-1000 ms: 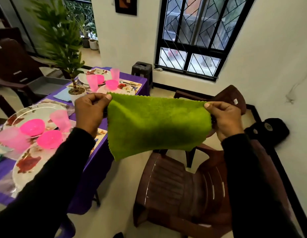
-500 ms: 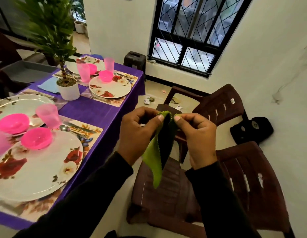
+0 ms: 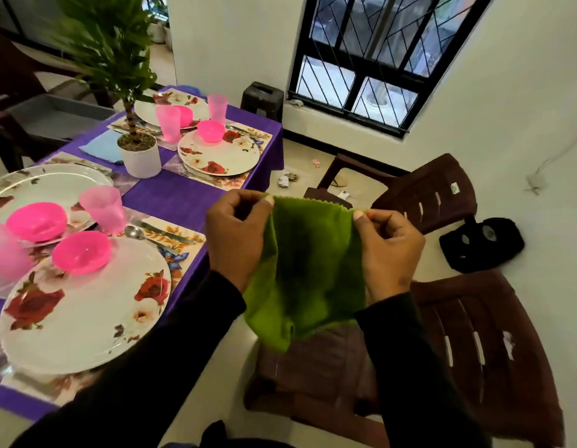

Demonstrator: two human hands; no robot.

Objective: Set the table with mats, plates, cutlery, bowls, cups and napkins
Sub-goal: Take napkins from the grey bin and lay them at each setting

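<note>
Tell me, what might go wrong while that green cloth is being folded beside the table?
The green napkin is pinched only at its top corners by the left hand and right hand, over a brown chair; a slip could drop it there. Swinging it tableward might tip the nearest pink cup.

The desk (image 3: pixel 196 202) stands at the left, with a potted plant (image 3: pixel 139 156) at its middle. A near plate (image 3: pixel 86 305) lies on a mat (image 3: pixel 180 240), a bowl (image 3: pixel 82 252) on its far edge and a cup (image 3: pixel 103 210) just beyond. A far plate (image 3: pixel 219 153) lies right of the plant. Right of the desk, a napkin (image 3: pixel 308 266) hangs between the left hand (image 3: pixel 237 237) and the right hand (image 3: pixel 389 250), above a near chair (image 3: pixel 474 350); a second chair (image 3: pixel 422 192) stands farther off.
</note>
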